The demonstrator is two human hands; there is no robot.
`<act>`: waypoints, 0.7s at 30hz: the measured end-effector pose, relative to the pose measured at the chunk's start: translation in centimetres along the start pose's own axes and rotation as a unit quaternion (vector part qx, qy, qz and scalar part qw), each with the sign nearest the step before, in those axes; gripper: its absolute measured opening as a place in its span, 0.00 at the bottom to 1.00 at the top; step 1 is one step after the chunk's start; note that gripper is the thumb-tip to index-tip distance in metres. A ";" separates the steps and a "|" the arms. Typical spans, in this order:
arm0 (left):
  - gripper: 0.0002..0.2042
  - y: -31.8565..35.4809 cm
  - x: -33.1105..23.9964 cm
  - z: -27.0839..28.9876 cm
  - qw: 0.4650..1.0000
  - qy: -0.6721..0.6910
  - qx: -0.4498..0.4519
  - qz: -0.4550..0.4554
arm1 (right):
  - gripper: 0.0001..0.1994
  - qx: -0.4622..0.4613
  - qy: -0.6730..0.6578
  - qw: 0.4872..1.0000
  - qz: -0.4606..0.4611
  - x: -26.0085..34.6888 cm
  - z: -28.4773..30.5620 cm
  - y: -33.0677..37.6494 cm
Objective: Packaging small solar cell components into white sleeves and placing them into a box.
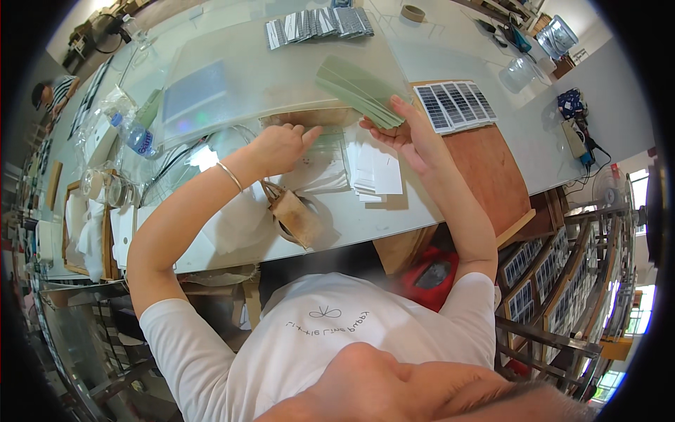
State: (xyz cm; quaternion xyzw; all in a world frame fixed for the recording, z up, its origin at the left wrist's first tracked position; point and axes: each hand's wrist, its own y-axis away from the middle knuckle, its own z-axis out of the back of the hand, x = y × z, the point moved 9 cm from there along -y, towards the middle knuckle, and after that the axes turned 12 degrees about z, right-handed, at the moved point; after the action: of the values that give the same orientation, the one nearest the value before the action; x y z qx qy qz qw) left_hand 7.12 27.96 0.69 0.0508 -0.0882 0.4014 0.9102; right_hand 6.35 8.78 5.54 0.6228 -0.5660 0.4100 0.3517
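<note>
My right hand (411,137) grips a fanned-out bunch of thin, pale green strips (358,88) by their near end, with the thumb on top and the fingers beneath. The strips spread away to the upper left, over the edge of a raised translucent sheet (281,74). My left hand (285,150) is closed, fingers curled, just in front of that sheet's near edge; whatever it may hold is hidden. Between and below the hands lie white paper strips (376,169). Nearer to me, a tan block-like object with a handle (297,218) rests on a round thing.
Dark solar cell panels (455,105) lie on a brown board (485,169) at the right. Several small silvery-dark strips (320,28) are lined up at the back. A water bottle (133,135) lies at left, and a tape roll (413,13) sits far back. Racks of panels (555,281) stand lower right.
</note>
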 end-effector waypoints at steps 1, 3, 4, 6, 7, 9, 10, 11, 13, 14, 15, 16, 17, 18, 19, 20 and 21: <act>0.35 -0.1 0.4 0.2 1.000 0.023 -0.020 0.002 | 0.22 -0.001 0.003 1.000 0.000 0.0 0.0 0.0; 0.32 -0.1 1.2 0.3 0.998 0.044 -0.043 0.004 | 0.22 0.002 0.005 1.000 0.000 -0.1 0.1 -0.1; 0.30 0.0 1.9 0.5 0.995 0.080 -0.055 0.015 | 0.22 0.004 0.007 1.000 -0.001 0.0 0.2 -0.2; 0.29 0.5 3.0 0.6 0.991 0.116 -0.068 0.025 | 0.21 0.012 0.011 1.000 0.005 0.1 -0.1 -0.1; 0.25 1.0 3.9 1.0 0.984 0.132 -0.106 0.049 | 0.20 0.019 0.014 1.000 0.008 0.2 -0.3 -0.2; 0.20 1.7 4.4 1.2 0.976 0.148 -0.144 0.071 | 0.20 0.030 0.039 0.999 0.000 0.2 -0.5 -0.2; 0.18 2.3 4.2 1.6 0.972 0.112 -0.190 0.082 | 0.20 0.040 0.063 0.997 -0.009 0.1 -0.6 -0.3; 0.15 2.9 4.1 2.0 0.965 0.076 -0.235 0.092 | 0.20 0.041 0.064 0.997 -0.009 0.1 -0.6 -0.3; 0.14 3.4 3.5 2.8 0.956 0.060 -0.273 0.092 | 0.22 0.067 0.122 0.990 -0.036 -0.8 -0.7 -0.3; 0.12 3.8 3.3 3.5 0.945 0.044 -0.310 0.090 | 0.22 0.068 0.124 0.989 -0.036 -0.9 -0.7 -0.3; 0.12 3.8 3.3 3.7 0.945 0.045 -0.311 0.092 | 0.23 0.076 0.145 0.986 -0.044 -1.2 -0.6 -0.3; 0.12 4.0 2.8 4.2 0.940 0.027 -0.331 0.073 | 0.24 0.085 0.165 0.981 -0.052 -1.4 -0.6 -0.2; 0.11 4.3 2.4 4.6 0.935 0.009 -0.352 0.053 | 0.24 0.086 0.167 0.981 -0.052 -1.3 -0.7 -0.2; 0.11 4.4 2.8 4.3 0.934 0.009 -0.353 0.056 | 0.24 0.095 0.187 0.976 -0.057 -1.2 -1.0 -0.1; 0.10 4.3 3.0 3.4 0.941 0.005 -0.337 0.044 | 0.25 0.104 0.207 0.971 -0.063 -1.2 -1.2 0.0; 0.09 4.4 3.2 2.8 0.947 0.002 -0.320 0.032 | 0.25 0.106 0.209 0.970 -0.063 -1.1 -1.3 0.0; 0.09 4.7 3.4 2.8 0.946 0.003 -0.322 0.032 | 0.26 0.116 0.227 0.965 -0.060 -1.0 -1.5 0.2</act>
State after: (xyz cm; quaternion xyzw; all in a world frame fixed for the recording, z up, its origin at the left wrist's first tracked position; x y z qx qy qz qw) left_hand 5.58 33.09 4.22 -0.2488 -0.2117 0.3806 0.8651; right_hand 5.99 10.49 5.23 0.5825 -0.3814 0.5815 0.4207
